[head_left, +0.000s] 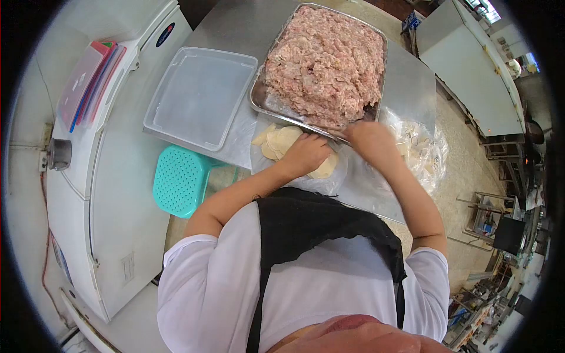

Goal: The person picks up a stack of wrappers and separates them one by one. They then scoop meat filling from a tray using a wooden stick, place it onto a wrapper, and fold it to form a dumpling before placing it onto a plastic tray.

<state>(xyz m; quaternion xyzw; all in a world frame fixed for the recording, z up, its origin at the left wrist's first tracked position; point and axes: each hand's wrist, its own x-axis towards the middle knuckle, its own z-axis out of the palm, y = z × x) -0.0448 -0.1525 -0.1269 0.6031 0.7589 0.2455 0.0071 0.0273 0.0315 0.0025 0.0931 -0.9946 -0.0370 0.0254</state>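
Note:
Round, pale dough wrappers [281, 141] lie overlapping on a clear plastic sheet near the table's front edge. My left hand [307, 154] rests over them, back upward and fingers curled; whatever is under the fingertips is hidden. Just beyond stands a metal tray [256, 101] heaped with raw ground meat [326, 62]. At the tray's near right corner is my right hand [369, 141], its fingers closed low beside the rim. A thin edge shows near those fingers, but I cannot make out what they hold.
A lidded translucent plastic container [200, 97] sits left of the tray. Below it is a turquoise perforated basket [179, 181]. Clear plastic bags [419, 150] with pale contents lie to the right. A white freezer [126, 176] borders the left side.

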